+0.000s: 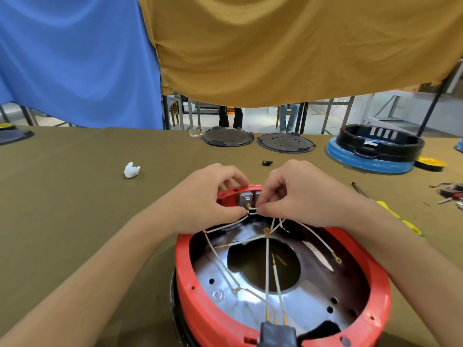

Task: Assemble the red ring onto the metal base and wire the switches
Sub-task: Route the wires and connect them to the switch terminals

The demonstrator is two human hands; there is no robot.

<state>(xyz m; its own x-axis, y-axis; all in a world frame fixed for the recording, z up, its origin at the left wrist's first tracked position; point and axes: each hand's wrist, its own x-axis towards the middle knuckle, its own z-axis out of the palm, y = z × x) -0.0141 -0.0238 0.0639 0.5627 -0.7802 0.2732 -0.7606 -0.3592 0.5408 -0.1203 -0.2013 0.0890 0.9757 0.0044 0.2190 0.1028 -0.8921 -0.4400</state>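
Where the red ring (283,319) sits around the shiny metal base (250,296) at the near edge of the olive-covered table (75,209), both hands work at its far rim, just beyond the base's round central hole. The left hand (208,196) curls over the raised red panel, its thumb and fingertips pinching a white wire (253,209) at the brass terminal of the grey switches (246,197). The right hand (298,194) meets it from the other side, thumb and forefinger pinching the same wire end, knuckles nearly touching the left hand. More white wires fan from under the hands across the base toward a dark connector (276,333) at the near rim. A crumpled white scrap (131,169) lies well to the left
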